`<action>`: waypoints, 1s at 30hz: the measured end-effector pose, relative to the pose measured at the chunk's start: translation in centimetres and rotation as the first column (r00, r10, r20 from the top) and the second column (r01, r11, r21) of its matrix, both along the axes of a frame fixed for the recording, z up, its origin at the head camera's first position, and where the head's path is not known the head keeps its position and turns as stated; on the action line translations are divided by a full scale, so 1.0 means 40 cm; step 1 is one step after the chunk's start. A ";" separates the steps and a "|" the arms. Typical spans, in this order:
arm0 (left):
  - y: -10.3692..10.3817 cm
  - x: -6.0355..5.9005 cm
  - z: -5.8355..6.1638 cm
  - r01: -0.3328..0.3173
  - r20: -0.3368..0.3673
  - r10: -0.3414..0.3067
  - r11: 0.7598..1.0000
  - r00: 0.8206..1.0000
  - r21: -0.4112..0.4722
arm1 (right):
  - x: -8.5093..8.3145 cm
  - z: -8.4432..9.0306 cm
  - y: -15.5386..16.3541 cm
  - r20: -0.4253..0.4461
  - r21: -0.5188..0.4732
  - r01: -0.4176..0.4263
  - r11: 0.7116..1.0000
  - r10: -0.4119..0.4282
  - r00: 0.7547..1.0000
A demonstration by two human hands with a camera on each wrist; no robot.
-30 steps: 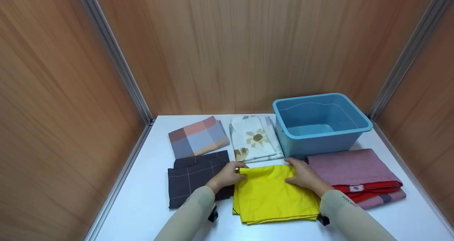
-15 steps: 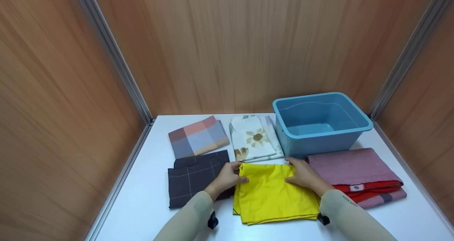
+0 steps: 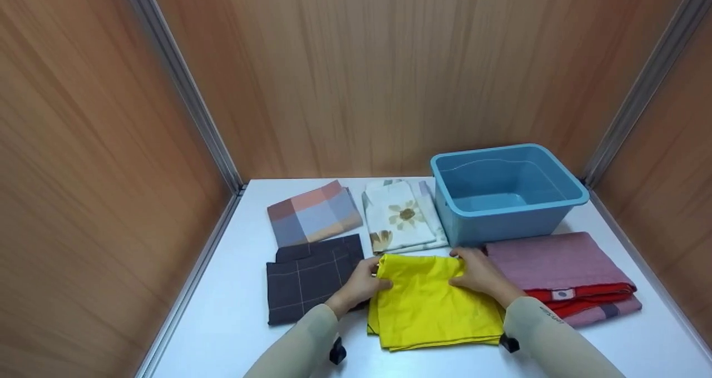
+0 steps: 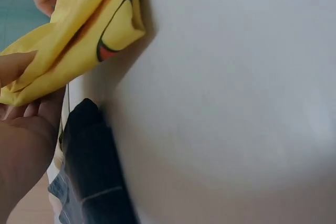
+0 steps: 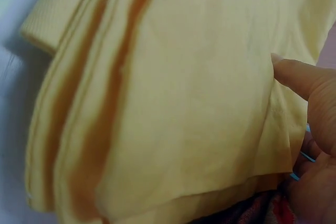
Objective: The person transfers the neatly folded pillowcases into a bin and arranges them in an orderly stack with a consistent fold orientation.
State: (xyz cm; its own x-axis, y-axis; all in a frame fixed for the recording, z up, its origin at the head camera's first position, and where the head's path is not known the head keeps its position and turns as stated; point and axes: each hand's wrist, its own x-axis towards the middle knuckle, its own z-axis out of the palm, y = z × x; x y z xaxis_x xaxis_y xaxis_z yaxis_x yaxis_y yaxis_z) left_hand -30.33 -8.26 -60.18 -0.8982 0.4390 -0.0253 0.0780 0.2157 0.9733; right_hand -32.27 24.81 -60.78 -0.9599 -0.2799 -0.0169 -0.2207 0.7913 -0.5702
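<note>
Since the earlier frame, our hands have drawn the yellow cloth's [image 3: 434, 306] far edge slightly upward. Left hand [image 3: 364, 282] pinches its far left corner, thumb on top; right hand [image 3: 477, 272] pinches the far right corner. Left of our fingers lies a dark checked cloth [image 3: 308, 278]; beyond them, the floral cloth [image 3: 403, 219] and blue tub [image 3: 503, 192].

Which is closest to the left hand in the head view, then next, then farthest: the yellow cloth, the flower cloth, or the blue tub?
1. yellow cloth, gripped by the left hand.
2. flower cloth, just behind.
3. blue tub, back right.
</note>
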 end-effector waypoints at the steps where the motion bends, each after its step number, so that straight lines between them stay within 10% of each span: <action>1: 0.002 0.001 0.001 -0.003 0.005 0.002 1.000 1.000 0.016 | 0.000 0.000 0.000 -0.009 0.002 -0.004 1.000 0.004 1.000; 14: 0.025 0.022 0.042 -0.050 0.036 0.043 0.977 0.998 0.207 | -0.001 0.005 0.005 0.029 -0.157 -0.005 0.988 0.010 1.000; 30: -0.024 -0.003 0.148 0.021 -0.046 -0.010 0.972 0.999 0.236 | 0.005 0.035 0.013 0.121 -0.484 0.033 0.874 0.029 0.992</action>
State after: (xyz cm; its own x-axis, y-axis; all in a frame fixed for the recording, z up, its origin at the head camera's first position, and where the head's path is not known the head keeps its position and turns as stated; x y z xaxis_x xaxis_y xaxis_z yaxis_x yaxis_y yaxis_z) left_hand -30.45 -9.21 -54.26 -0.8892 0.4414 0.1206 0.1238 -0.0217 0.9921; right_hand -32.08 25.34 -59.39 -0.9597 -0.2810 0.0042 -0.1239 0.4095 -0.9039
